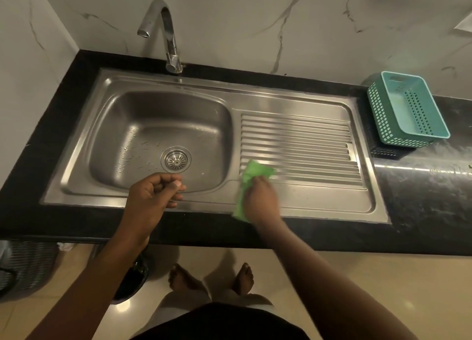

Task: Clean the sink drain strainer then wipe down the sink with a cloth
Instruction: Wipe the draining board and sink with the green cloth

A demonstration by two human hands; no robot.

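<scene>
Wiping step in hand: my right hand (259, 199) grips the green cloth (251, 177) on the sink's (163, 82) draining board (298, 145) near the worktop's (419, 194) front edge, my left hand (150, 196) loosely curled and empty over the basin, strainer (176, 160) seated; next, I judge, sweep across the ribs.

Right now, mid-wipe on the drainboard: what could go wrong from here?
1. The crumpled green cloth in the right hand is bunched, so it may skip the ribbed steel drainboard grooves.
2. Droplets remain in the steel basin around the round metal strainer; it may be left unwiped.
</scene>
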